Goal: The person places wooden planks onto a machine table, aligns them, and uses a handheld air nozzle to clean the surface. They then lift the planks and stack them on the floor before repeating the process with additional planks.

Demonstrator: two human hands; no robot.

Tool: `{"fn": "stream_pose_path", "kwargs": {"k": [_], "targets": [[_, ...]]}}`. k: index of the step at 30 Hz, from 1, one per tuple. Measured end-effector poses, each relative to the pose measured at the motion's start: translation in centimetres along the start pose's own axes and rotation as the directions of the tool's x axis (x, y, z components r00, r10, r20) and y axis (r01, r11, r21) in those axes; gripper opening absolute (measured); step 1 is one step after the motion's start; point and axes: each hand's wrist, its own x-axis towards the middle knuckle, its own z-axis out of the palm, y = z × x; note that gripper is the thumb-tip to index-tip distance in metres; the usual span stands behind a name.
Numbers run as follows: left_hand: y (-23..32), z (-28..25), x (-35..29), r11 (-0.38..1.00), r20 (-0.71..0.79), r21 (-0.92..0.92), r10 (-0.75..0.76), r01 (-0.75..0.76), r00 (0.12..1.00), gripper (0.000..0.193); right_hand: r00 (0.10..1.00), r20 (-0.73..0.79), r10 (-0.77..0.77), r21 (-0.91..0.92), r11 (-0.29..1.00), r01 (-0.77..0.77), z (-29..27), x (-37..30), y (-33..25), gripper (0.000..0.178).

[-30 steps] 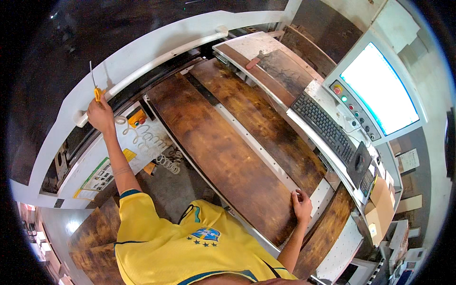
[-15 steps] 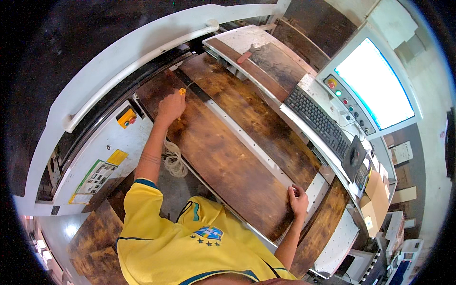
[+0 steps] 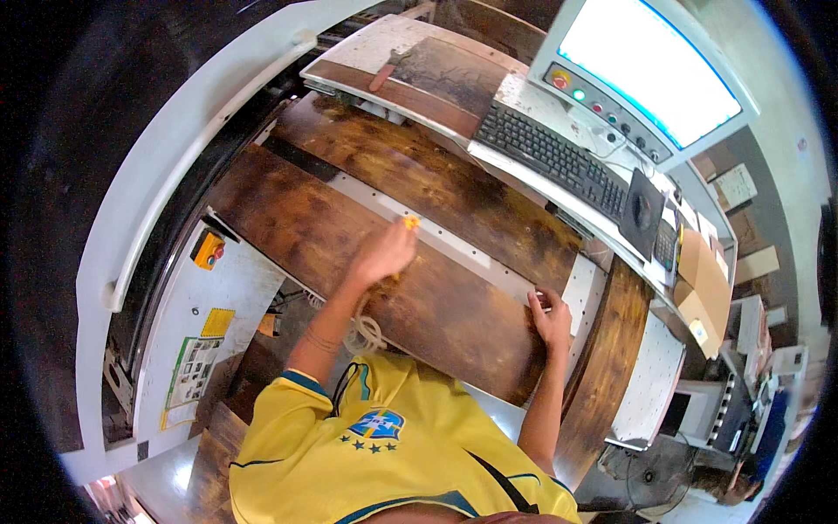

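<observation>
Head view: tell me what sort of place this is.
Probably a woodworking workshop: the brown wood-grain panels, the control monitor and the yellow emergency-stop box suggest it.

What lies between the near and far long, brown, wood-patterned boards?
In the head view, a pale strip dotted with dark holes lies between the near board and the far board, with a flat black stretch at upper left.

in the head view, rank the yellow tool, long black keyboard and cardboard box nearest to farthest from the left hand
1. Yellow tool: held in the left hand
2. Long black keyboard: up and right
3. Cardboard box: far right
</observation>
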Motion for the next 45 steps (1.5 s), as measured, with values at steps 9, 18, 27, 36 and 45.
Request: {"fn": "stream_pose_path", "kwargs": {"k": [9, 18, 27, 36, 45], "targets": [[7.7, 8.3, -5.2, 0.984, 0.256, -0.060, 0.176, -0.166, 0.951, 0.043, 0.922, -0.379, 0.078, 0.184, 0.983, -0.007, -0.6, -0.1, 0.7, 0.040], [-4.8, -11.0, -7.0, 0.795, -0.456, 0.453, -0.183, 0.404, 0.871, 0.052, 0.962, -0.255, 0.098, 0.242, 0.970, -0.035, -0.6, -0.4, 1.1, 0.044], [-11.9, -28.9, -22.8, 0.510, -0.934, 0.139, -0.217, 0.849, 0.283, 0.054, 0.986, -0.112, 0.120, 0.187, 0.978, -0.098, -0.3, 0.0, 1.7, 0.053], [-21.3, -34.1, -27.2, 0.583, -0.978, -0.163, -0.201, 0.796, -0.053, 0.058, 0.994, -0.044, 0.101, 0.032, 0.994, -0.100, -0.2, 0.5, 1.5, 0.055], [-23.7, -31.0, -24.0, 0.424, -0.967, -0.244, -0.175, 0.872, -0.185, 0.047, 0.989, -0.083, 0.126, -0.001, 0.992, -0.127, 0.0, 0.3, 1.3, 0.049]]}}
